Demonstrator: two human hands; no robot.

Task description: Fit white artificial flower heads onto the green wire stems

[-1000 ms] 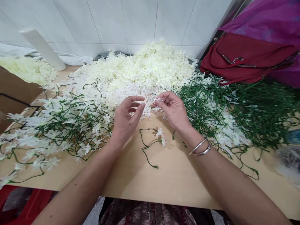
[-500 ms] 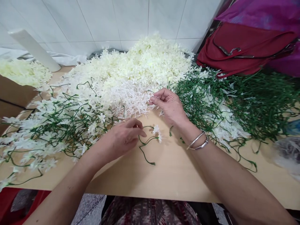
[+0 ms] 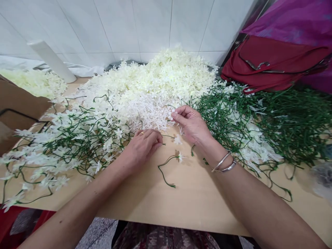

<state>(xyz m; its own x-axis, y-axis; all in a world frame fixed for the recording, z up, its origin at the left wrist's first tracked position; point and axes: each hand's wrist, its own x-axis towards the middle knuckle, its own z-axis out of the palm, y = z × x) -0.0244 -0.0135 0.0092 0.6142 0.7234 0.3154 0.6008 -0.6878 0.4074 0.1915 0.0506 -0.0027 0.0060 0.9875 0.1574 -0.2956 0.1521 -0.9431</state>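
My right hand [image 3: 190, 121] is closed in a pinch on a small white flower piece [image 3: 171, 114], at the front edge of a heap of thin white stamen pieces [image 3: 145, 110]. My left hand [image 3: 144, 145] has its fingers curled around the stem of an artificial flower, whose white bloom [image 3: 177, 139] sticks out to the right; most of that stem is hidden. Just below, another artificial flower [image 3: 166, 169] with a bent green stem lies loose on the table. Green stems [image 3: 220, 114] are heaped right of my right hand.
Flowers on stems [image 3: 77, 138] are piled at left, beside a cardboard box [image 3: 23, 107]. Cream blossoms [image 3: 168, 76] are heaped against the tiled wall [image 3: 153, 27]. A white roll [image 3: 52, 62] leans at back left. A red bag [image 3: 277, 64] sits at back right on the wooden table [image 3: 186, 204].
My left hand has turned palm-down and curled more, and the flower at its fingertips has shifted. My right hand keeps its pinch. The whole view has shifted slightly.
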